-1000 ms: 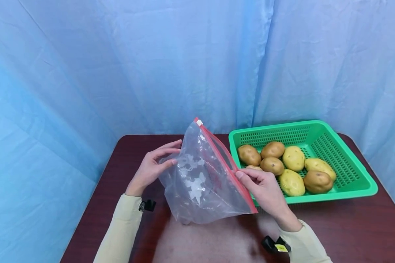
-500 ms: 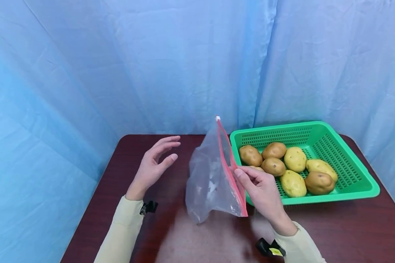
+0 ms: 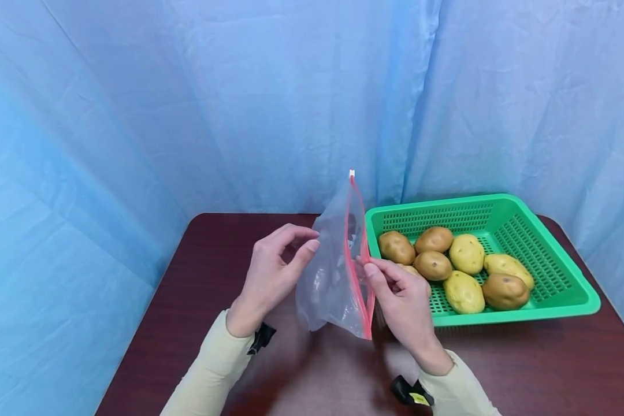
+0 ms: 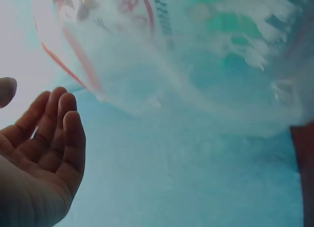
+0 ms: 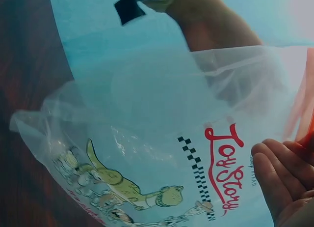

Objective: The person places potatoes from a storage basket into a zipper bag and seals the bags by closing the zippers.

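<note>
A clear plastic slider zip bag with a red zip edge hangs upright over the table, its mouth parted and facing right. My right hand pinches the near side of the red edge between thumb and fingers. My left hand is at the bag's left side, thumb and fingers apart and loosely bent. In the left wrist view the left hand holds nothing and stands just off the bag. "Toy Story" lettering and cartoon figures show on the bag in the right wrist view. A white slider sits at the top corner.
A green slotted basket stands right of the bag, with several brown and yellow potatoes in it. The dark red-brown table is backed by a blue curtain.
My left hand let the bag's side go, drew clear of it, then moved right to the bag again. The right hand kept its pinch and shifted slightly left, turning the bag's mouth to the right.
</note>
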Available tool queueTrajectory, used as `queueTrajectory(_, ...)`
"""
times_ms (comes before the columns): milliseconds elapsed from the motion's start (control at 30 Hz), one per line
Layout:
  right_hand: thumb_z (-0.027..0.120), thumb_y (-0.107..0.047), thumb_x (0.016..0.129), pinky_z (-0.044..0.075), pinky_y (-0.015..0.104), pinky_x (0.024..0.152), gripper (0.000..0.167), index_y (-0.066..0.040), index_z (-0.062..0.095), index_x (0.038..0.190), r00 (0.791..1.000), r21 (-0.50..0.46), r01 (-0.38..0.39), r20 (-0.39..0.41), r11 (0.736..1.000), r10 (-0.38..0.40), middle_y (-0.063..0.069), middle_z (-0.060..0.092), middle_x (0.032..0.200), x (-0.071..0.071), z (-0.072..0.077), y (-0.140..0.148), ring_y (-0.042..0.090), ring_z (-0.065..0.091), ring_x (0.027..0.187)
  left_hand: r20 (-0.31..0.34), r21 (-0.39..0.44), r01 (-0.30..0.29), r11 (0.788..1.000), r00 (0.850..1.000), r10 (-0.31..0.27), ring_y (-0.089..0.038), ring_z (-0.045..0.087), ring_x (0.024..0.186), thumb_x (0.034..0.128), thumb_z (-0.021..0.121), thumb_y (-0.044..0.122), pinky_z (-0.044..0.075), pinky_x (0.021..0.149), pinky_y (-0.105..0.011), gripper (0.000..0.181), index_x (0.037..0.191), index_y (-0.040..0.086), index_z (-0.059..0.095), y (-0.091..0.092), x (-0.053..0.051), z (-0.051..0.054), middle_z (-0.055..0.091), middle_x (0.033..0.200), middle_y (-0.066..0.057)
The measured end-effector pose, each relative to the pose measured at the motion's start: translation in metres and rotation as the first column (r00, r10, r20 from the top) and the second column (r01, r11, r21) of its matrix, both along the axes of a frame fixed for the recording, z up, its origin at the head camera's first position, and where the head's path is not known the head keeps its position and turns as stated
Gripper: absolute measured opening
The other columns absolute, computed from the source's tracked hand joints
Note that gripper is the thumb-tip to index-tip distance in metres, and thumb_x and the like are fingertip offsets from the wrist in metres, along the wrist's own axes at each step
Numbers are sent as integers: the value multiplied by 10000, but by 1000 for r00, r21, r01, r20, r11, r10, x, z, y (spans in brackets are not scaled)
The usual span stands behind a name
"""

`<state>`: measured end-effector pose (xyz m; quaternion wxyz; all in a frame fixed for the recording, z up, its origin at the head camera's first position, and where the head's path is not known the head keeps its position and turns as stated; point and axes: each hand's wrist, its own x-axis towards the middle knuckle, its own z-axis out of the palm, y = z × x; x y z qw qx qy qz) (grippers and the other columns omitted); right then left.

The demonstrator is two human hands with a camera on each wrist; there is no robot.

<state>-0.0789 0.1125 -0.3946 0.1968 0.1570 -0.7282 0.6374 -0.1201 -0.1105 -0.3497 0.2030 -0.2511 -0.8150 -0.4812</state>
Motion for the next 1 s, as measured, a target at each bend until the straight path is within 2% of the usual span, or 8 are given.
queueTrajectory(100,640,29,998,588,227,787,198,14,754,1160,1000,-22,-2,-19,1000,2,144,769,1079,-2,-4,-5,100,753,945,11,-21,-21,1000,1000,21,-89,607,739,962,751,241,547,643,-280,221,1084,58,741,9,1,4,678,961,30)
queueTrajectory(200,650,42,986,576,192,779,203,10,757,1155,998,-9,41,-48,999,-41,136,772,1073,-3,-9,-11,63,744,928,45,-63,-52,997,997,55,-87,594,778,932,782,309,548,680,-275,299,1092,62,730,18,1,5,663,978,-1)
queueTrajectory(333,673,69,955,535,146,666,213,-4,770,1129,987,32,117,-113,993,-113,108,783,960,-5,-16,-17,15,686,770,88,-125,-94,988,990,106,-114,585,807,898,800,409,530,710,-284,380,1071,82,714,27,0,5,646,946,-28)
queueTrajectory(567,694,74,929,434,182,508,230,-22,775,1121,975,71,157,-171,985,-143,9,686,716,-5,-25,-22,72,539,583,131,-164,-137,977,979,159,-96,552,749,865,830,424,502,661,-287,349,951,130,662,31,-4,5,589,836,45)
queueTrajectory(700,694,95,917,450,167,530,243,-12,773,1120,975,55,152,-171,987,-141,68,739,792,-3,-29,-21,50,565,611,202,-162,-106,981,970,138,-107,539,677,886,806,352,481,594,-291,252,871,163,641,28,-3,5,576,755,49)
queueTrajectory(833,675,104,936,551,155,688,239,11,760,1139,988,-10,97,-121,995,-98,157,778,989,-2,-33,-16,50,726,813,288,-126,-75,989,952,109,-110,553,623,901,773,276,472,557,-284,160,843,179,660,24,-3,3,595,696,70)
queueTrajectory(933,659,87,960,582,206,781,208,38,746,1143,996,-58,54,-62,997,-57,187,767,1037,0,-35,-10,95,752,950,365,-55,-40,998,929,57,-115,596,582,906,756,203,504,544,-294,90,864,146,700,21,-1,-1,635,680,50)
queueTrajectory(1000,655,68,973,588,226,790,187,49,739,1138,999,-80,39,-20,996,-41,189,768,1031,0,-35,-5,112,756,946,417,12,-16,1000,909,9,-140,628,566,912,745,155,551,555,-320,53,893,110,723,19,-1,-4,659,688,16)
